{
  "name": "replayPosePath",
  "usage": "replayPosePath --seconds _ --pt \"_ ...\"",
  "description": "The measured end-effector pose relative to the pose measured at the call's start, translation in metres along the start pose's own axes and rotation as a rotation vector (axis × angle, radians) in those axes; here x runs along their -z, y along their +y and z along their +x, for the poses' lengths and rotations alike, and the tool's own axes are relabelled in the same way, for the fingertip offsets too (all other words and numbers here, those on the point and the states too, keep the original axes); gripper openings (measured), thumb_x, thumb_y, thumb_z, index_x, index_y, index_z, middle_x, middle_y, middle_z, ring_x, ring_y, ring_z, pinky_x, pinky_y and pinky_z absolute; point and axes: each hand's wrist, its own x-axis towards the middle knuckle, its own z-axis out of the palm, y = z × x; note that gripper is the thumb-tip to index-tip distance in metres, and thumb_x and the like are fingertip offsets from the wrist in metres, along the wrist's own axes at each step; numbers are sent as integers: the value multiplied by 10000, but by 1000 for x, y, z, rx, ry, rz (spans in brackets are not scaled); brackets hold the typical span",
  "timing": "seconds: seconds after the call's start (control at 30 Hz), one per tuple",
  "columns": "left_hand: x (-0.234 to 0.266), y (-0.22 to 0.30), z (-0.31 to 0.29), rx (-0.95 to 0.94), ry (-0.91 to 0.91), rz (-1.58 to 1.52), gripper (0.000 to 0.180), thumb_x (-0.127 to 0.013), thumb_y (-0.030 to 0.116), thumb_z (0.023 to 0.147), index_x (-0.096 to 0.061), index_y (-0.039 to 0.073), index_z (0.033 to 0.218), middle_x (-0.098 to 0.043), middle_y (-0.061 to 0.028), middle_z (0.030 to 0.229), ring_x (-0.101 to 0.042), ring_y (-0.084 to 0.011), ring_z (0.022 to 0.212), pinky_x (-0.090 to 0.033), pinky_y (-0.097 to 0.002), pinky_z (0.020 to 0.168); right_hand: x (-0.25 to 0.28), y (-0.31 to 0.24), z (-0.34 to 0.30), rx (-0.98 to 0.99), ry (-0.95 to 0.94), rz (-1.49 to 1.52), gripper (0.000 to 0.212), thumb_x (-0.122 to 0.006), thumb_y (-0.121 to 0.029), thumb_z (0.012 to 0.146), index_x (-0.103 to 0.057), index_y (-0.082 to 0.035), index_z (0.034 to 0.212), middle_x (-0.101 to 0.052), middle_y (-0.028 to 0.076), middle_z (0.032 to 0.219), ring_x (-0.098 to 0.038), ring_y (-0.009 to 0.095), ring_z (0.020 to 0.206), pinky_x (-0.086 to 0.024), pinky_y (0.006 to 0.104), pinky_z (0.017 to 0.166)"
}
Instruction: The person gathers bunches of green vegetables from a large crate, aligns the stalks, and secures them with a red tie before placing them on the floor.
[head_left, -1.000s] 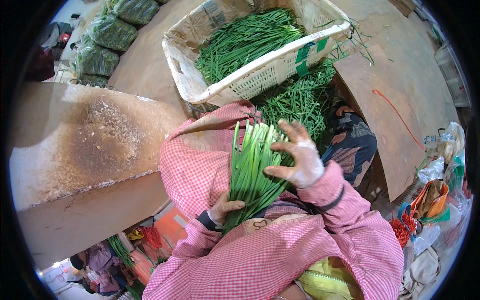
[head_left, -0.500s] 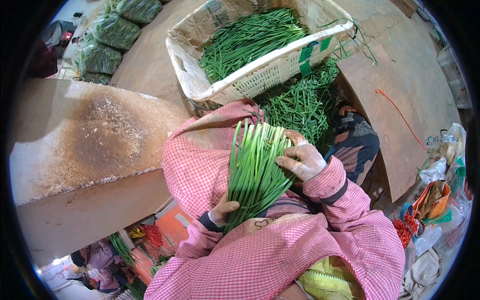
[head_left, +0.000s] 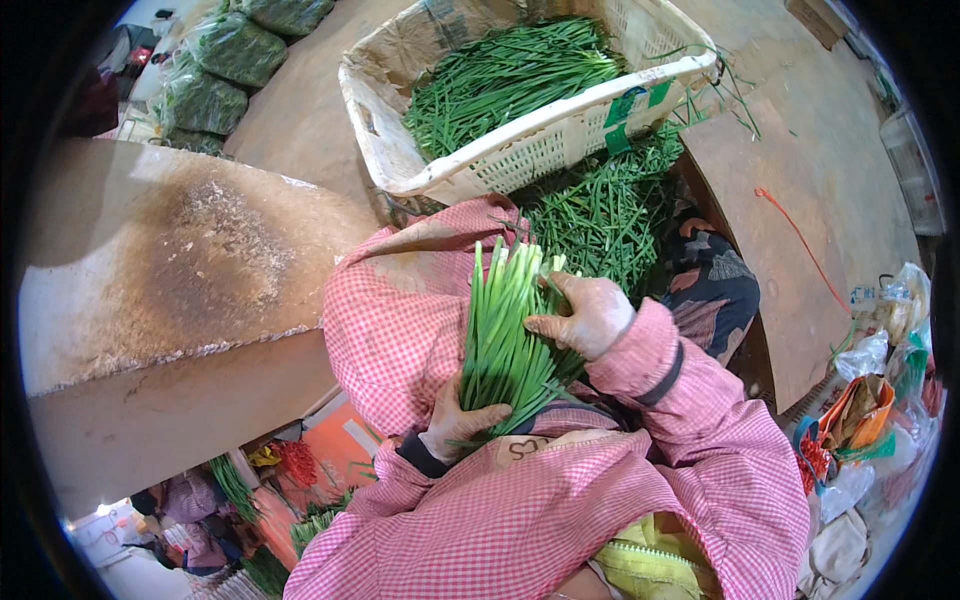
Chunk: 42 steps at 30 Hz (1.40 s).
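A thick bunch of garlic chives [head_left: 508,330] stands in front of my chest, pale cut ends up and green leaves down. My left hand [head_left: 460,424], in a thin pale glove, is closed round the lower leaves, its thumb across the front. My right hand [head_left: 592,316], gloved too and soiled at the fingertips, is bent round the upper right side of the bunch near the pale ends. Some of its fingers are hidden behind the stems. Just beyond lies a heap of loose chives [head_left: 610,225].
A white plastic crate [head_left: 550,115] with more chives stands ahead. To the left is a stained board block [head_left: 200,260]; to the right, a brown board [head_left: 765,250] with red string [head_left: 800,240]. Bagged greens [head_left: 205,90] lie far left, plastic bags [head_left: 865,355] at the right.
My left hand has shifted right and wraps further round the leaves. My right hand has moved slightly left, pressing the bunch narrower.
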Motion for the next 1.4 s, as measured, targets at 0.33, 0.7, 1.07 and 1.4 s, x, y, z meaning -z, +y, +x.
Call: replayPosePath --seconds 0.33,0.7,1.07,1.4 --pt "14 -12 -1 36 -44 -125 566 -647 217 838 -382 10 1293 -535 -90 1184 -529 -175 1046 -421 -314 916 16 34 -1 -380 -240 1700 131 -553 -151 857 -555 -20 860 -353 -54 532 -336 61 421 -317 191 389" --pt "-3 -7 -7 -162 163 255 577 -733 163 761 -449 2 1236 -560 -78 1127 -544 -155 994 -439 -293 874 70 64 26 192 549 -275 491 -741 -172 658 -566 -73 1105 -451 205 1291 -395 384 1204 -327 428 1007" --pt "-7 -14 -7 -131 151 220 652 -734 226 761 -404 -8 1272 -556 -80 1151 -544 -148 1015 -428 -292 903 10 34 12 351 -198 -210 258 -636 -332 762 -683 -104 876 -370 193 1368 -276 392 1281 -216 495 1037" --pt "-10 9 -3 54 -117 43 879 -788 140 652 -288 -7 1360 -458 -96 1287 -453 -171 1161 -339 -318 1003 95 133 49 -333 699 677 402 -715 -248 734 -586 -79 1076 -605 79 1093 -562 176 939 -464 317 810"
